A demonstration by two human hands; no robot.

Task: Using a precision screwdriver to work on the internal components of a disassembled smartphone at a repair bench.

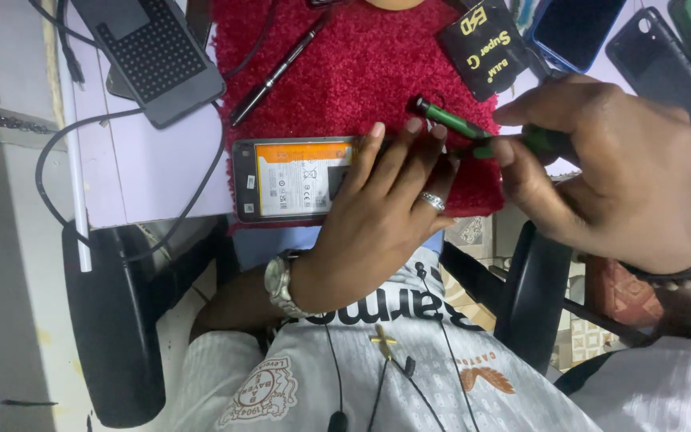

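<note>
An opened phone with its back off and an orange-and-white battery showing lies on a red fuzzy mat at the desk's near edge. My left hand, wearing a ring and a wristwatch, lies flat over the phone's right part and holds it down. My right hand, with a bead bracelet at the wrist, grips a green-handled screwdriver whose dark end points up-left, just above my left fingertips.
A black pen-like tool lies on the mat. A dark device with a dotted back and black cables sit at the left. A small black packet and several phone shells lie at the right. Black chair armrests flank my lap.
</note>
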